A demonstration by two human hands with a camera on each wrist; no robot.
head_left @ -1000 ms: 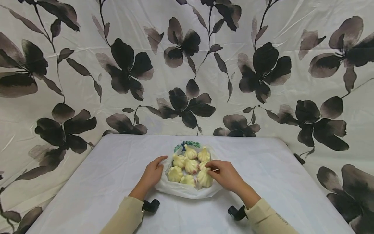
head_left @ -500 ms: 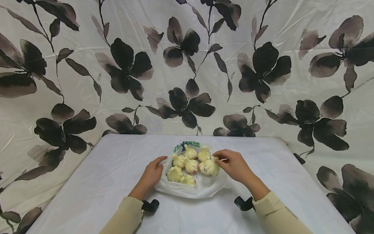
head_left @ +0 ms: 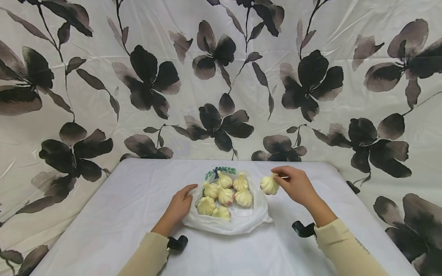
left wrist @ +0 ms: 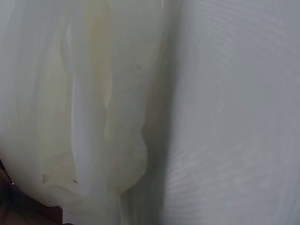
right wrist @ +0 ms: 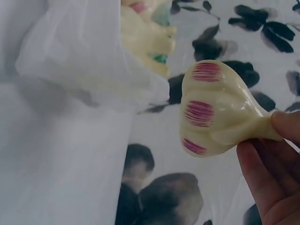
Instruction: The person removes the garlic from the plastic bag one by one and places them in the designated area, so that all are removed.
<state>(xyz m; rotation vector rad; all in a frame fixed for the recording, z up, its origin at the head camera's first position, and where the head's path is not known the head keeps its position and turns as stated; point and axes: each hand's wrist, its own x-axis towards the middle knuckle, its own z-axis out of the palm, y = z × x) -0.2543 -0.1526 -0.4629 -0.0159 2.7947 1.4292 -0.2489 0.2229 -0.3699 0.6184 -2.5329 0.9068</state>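
My right hand [head_left: 296, 186] pinches a garlic bulb [head_left: 269, 185] by its stem, off to the right of a white plastic bag [head_left: 221, 227]. In the right wrist view this garlic bulb [right wrist: 213, 110] is glossy cream with painted magenta strokes, and the thumb and fingers meet on its neck. At the bag's left side, my left hand [head_left: 179, 204] holds the rim. Several more garlic bulbs [head_left: 226, 196] sit inside the bag's opening. Seen from the left wrist, the bag's side [left wrist: 93, 122] hangs in folds, with only a dark bit of hand at the lower left corner.
Bag and hands are over a table with a white cover [head_left: 138, 184]. Behind it hangs a floral cloth [head_left: 221, 84] with dark flowers. Green and blue print [head_left: 224, 170] shows at the bag's back rim. Each wrist carries a small black camera [head_left: 304, 229].
The right hand has lifted a garlic bulb from the bag's right side and carried it rightward, past the rim. The left hand keeps its place on the bag.
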